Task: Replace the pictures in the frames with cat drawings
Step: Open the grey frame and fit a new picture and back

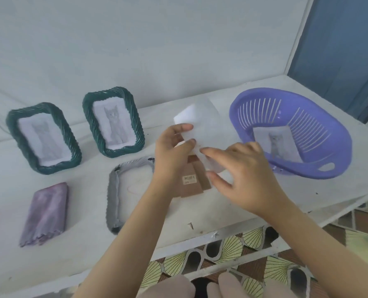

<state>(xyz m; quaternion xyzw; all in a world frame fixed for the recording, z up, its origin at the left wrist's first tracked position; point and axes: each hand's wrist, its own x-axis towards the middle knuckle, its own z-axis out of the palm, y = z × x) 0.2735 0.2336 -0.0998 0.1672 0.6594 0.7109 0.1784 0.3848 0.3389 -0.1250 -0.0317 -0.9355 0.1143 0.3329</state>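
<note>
Head view: the third frame [112, 190] lies open, face down on the surface. The left hand [172, 147] has a pinch grip on a pale sheet [200, 115], probably the removed picture. The right hand [245, 171], fingers straight, steadies it. The next move calls for the cat drawing [275, 145] in the basket [297, 174].

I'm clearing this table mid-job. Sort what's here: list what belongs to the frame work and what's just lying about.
Belongs to the job: grey frame, brown backing board, translucent sheet pinched in the left hand, cat drawing in the purple basket, green frames with cat drawings.

Lying about: folded purple cloth, probably.
</note>
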